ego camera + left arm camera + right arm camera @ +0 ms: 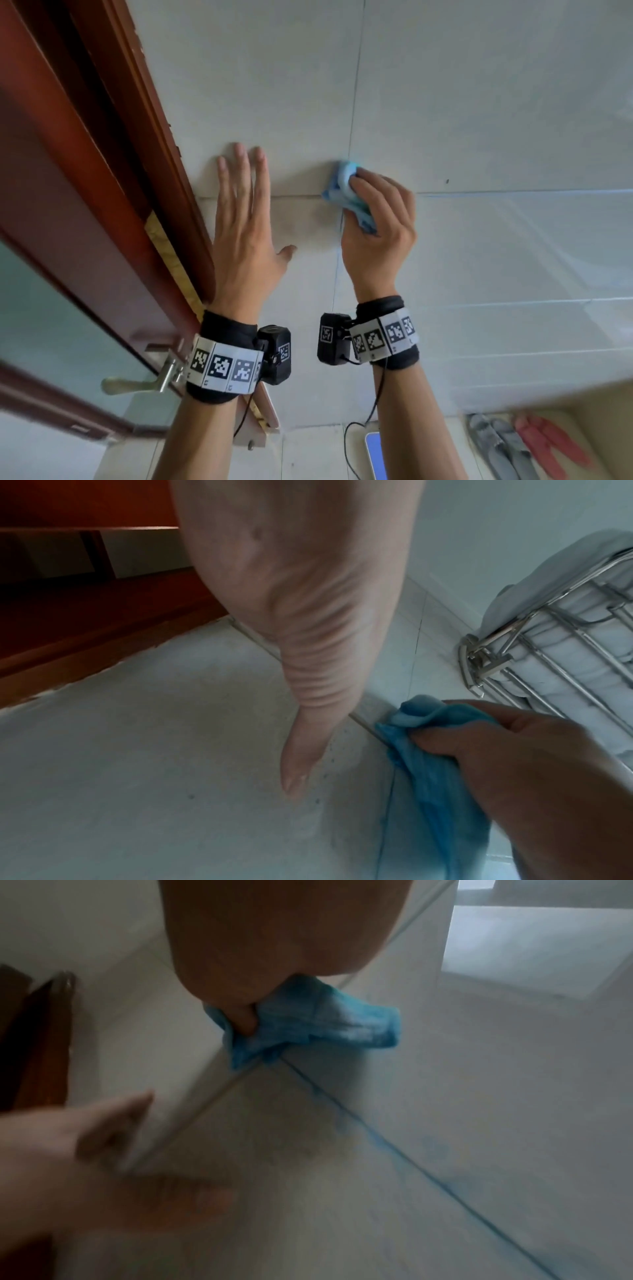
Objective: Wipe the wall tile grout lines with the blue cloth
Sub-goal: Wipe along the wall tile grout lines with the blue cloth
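Observation:
My right hand (375, 219) grips a bunched blue cloth (344, 192) and presses it against the pale wall tiles where a vertical grout line (354, 85) crosses a horizontal one (513, 192). The cloth (431, 753) covers that crossing, and its loose end (342, 1023) sticks out past my fingers. Below the cloth the vertical grout line (394, 1145) looks tinted blue. My left hand (245, 219) lies flat on the wall to the left of the cloth, fingers straight and spread, holding nothing. Its thumb (304, 750) points toward the cloth.
A red-brown wooden door frame (113, 144) runs along the left, with a metal door handle (137, 380) lower down. A chrome wire rack with white towels (561, 653) hangs on the wall to the right. Slippers (520, 445) and a scale (375, 452) lie on the floor.

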`<action>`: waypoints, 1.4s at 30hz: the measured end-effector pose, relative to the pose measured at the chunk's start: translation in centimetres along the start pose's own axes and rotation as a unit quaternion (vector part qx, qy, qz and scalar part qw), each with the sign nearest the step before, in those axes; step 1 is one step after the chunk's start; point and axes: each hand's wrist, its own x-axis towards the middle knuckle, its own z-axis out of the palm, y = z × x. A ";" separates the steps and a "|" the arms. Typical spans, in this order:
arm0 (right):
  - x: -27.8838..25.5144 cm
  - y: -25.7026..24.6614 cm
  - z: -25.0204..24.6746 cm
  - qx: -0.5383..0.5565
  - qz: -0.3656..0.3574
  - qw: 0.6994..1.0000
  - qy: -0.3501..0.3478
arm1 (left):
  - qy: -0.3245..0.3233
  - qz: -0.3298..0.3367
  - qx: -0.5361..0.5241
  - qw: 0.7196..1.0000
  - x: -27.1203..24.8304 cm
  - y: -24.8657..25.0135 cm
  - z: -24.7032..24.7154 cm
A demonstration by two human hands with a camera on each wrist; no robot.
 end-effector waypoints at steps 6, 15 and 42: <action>-10.1 0.2 1.1 -0.011 0.055 0.997 -0.047 | -0.010 0.001 0.022 1.000 -1.4 -1.3 1.0; -0.5 -3.0 1.2 0.030 0.046 0.998 0.043 | -0.005 0.009 0.024 1.000 -3.2 -2.9 2.7; -4.7 -2.3 2.1 0.007 0.052 0.999 -0.006 | 0.040 -0.020 -0.003 0.999 -2.9 -1.1 5.8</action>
